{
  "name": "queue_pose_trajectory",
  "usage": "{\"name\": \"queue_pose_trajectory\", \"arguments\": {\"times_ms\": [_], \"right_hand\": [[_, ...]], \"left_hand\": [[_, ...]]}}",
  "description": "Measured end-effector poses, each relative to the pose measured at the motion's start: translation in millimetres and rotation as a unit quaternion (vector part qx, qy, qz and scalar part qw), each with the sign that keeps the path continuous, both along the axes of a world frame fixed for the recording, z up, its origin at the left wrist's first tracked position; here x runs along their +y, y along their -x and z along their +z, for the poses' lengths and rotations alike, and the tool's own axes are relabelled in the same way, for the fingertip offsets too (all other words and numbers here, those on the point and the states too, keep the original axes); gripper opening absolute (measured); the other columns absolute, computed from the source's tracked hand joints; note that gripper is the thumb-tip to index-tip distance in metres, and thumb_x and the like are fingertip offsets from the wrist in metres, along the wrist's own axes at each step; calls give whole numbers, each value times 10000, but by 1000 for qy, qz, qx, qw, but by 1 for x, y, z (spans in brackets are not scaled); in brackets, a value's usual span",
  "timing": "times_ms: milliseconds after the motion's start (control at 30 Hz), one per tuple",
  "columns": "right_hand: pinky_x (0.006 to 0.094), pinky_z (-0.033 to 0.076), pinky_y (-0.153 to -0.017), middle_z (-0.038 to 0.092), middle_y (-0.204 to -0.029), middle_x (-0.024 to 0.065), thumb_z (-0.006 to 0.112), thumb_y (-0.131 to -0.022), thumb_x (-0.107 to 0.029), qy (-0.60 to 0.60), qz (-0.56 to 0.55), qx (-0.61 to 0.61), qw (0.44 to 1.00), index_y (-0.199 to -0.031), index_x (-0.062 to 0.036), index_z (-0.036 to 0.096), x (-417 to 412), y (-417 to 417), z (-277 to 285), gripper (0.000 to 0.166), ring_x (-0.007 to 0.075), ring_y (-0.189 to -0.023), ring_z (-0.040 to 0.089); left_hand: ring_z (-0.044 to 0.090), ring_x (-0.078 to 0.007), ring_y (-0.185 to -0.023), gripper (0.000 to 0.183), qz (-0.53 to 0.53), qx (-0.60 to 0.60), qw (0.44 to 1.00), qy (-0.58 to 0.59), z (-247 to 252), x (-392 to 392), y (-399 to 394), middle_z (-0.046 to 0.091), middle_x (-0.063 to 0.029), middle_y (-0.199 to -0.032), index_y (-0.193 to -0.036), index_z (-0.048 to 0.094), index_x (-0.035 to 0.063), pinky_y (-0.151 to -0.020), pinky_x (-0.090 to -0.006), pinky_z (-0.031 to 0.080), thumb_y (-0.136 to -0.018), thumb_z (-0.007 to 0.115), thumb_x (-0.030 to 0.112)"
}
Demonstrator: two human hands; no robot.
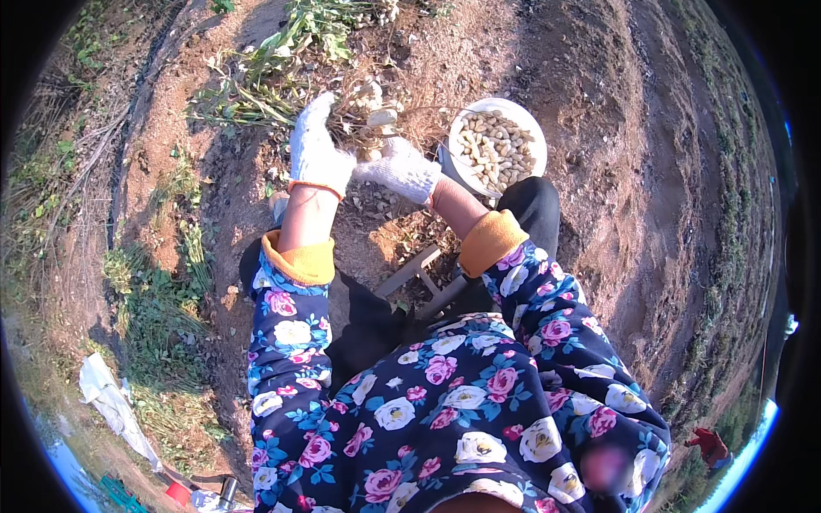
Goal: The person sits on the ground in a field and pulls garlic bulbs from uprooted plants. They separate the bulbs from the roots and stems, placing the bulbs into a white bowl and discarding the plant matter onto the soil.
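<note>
Both my hands wear white knit gloves and meet at a bunch of uprooted peanut plants with dry roots and pale pods. My left hand grips the bunch from its left side, thumb pointing up and away; the other fingers are mostly hidden. Curled against the lower pods is my right hand, its fingertips partly hidden among them. Leafy green stems stretch left from the bunch. Just right of my right hand stands a white bucket, with many loose peanut pods inside.
A grey bar-like frame lies between my legs. More peanut plants lie on the soil ahead. Pulled plants lie along the left, near a white sheet and a red container. Soil ridges run along the right.
</note>
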State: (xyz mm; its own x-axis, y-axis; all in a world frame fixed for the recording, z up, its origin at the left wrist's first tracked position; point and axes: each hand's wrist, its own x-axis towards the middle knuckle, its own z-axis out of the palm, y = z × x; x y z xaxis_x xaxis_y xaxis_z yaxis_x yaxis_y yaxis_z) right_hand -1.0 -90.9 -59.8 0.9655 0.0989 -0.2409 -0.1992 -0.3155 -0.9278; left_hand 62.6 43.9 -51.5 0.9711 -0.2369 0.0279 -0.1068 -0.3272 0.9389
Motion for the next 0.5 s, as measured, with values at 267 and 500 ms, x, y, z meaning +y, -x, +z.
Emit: {"name": "queue_pose_trajectory", "arguments": {"times_ms": [267,500], "right_hand": [[455,490,-881,641,-1112,166,447,-900,-336,214,27,-125,968,-1094,-107,632,20,1,-12,353,357,-1028,607],[422,483,-907,637,-1108,77,406,-943,-329,460,151,-98,870,-1189,-93,572,-19,-20,-111,379,242,-1046,602]], "left_hand": [[580,-242,-1110,444,-4,-118,988,-104,-10,4,3,589,-114,-1221,-1250,538,2,-969,-345,476,-814,620,-35],[619,-197,-847,331,86,197,951,222,-24,-16,5,645,-96,-1030,-1084,631,-9,-744,-361,513,-849,660,222]]}}
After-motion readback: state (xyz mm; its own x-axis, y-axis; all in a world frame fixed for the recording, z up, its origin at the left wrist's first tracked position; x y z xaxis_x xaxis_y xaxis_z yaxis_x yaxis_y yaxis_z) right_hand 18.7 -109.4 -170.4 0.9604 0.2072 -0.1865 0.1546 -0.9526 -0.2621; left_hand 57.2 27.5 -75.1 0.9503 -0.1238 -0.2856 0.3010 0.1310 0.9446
